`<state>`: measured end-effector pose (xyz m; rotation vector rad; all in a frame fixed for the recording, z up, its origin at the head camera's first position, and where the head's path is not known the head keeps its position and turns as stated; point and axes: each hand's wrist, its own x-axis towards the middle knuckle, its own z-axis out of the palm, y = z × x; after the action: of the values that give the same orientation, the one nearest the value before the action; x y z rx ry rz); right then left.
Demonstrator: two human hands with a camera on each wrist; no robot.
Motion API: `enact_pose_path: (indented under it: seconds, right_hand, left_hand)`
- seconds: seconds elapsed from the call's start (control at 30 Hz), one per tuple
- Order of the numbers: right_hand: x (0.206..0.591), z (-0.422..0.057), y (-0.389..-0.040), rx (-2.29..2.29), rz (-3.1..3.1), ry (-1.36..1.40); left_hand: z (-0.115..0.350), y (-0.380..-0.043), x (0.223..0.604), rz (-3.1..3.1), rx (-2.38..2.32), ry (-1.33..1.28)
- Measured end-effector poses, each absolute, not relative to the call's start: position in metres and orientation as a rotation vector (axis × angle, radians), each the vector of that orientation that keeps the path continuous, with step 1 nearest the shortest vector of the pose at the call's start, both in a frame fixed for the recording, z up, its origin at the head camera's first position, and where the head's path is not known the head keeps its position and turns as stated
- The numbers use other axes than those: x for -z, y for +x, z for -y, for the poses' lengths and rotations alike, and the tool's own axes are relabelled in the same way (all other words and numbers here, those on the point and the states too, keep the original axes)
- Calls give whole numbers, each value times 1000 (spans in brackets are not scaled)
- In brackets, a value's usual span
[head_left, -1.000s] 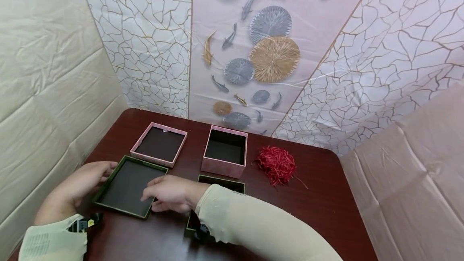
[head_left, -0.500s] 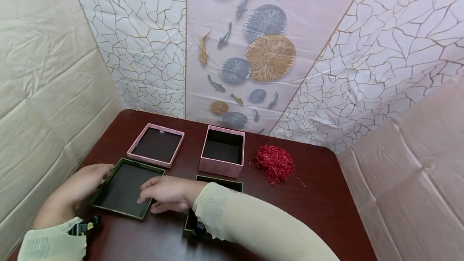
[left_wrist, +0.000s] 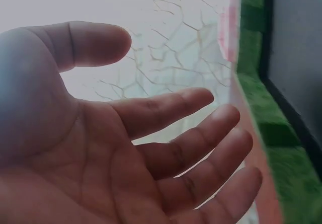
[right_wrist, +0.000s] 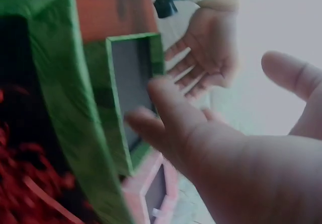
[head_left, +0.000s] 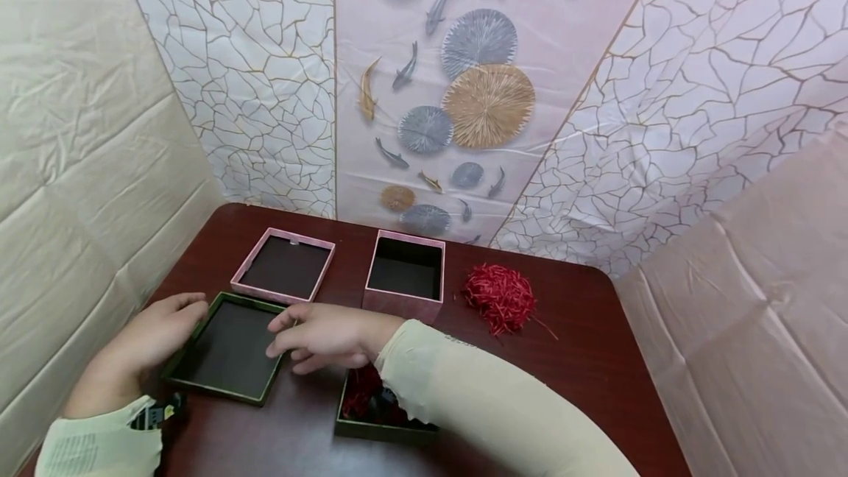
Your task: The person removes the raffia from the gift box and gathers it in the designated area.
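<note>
A shallow green box lid (head_left: 228, 348) with a dark inside lies on the left of the table. Along its left edge is my left hand (head_left: 155, 337); the left wrist view shows its fingers (left_wrist: 201, 133) extended beside the green rim, with nothing in the palm. Over the lid's right edge hovers my right hand (head_left: 331, 337), fingers loosely bent and holding nothing. Under my right forearm stands a green box (head_left: 380, 430), partly hidden. Red paper shreds (right_wrist: 30, 168) lie inside it, seen in the right wrist view.
Behind the green pieces are a pink box lid (head_left: 288, 267) and a deeper pink box (head_left: 404, 304), both with dark insides. A heap of red paper shreds (head_left: 500, 299) sits at the right on the brown table (head_left: 563, 374). Fabric walls (head_left: 79, 168) enclose the table's sides.
My right hand has lifted slightly and shifted right, so more of the green box and its red shreds shows. The left hand stays beside the lid. The head view has shifted a little.
</note>
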<state>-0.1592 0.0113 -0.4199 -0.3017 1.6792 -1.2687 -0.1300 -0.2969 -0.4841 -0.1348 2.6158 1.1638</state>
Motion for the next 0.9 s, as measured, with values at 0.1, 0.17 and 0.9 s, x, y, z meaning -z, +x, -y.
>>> enact_pose_path:
  seconds: [0.1,0.17,0.9]
  right_hand:
    - [408,-20,-165,1236,-1654,-396]
    - [400,-27,-168,1235,-1630,-455]
    - [389,-122,-179,1123,-1952,-961]
  left_hand:
    - [292,-132,476,-2663,-1122,-109]
    - [285,-132,468,-2676,-1126,-109]
    - [150,-101,449,-2884,-1158,826]
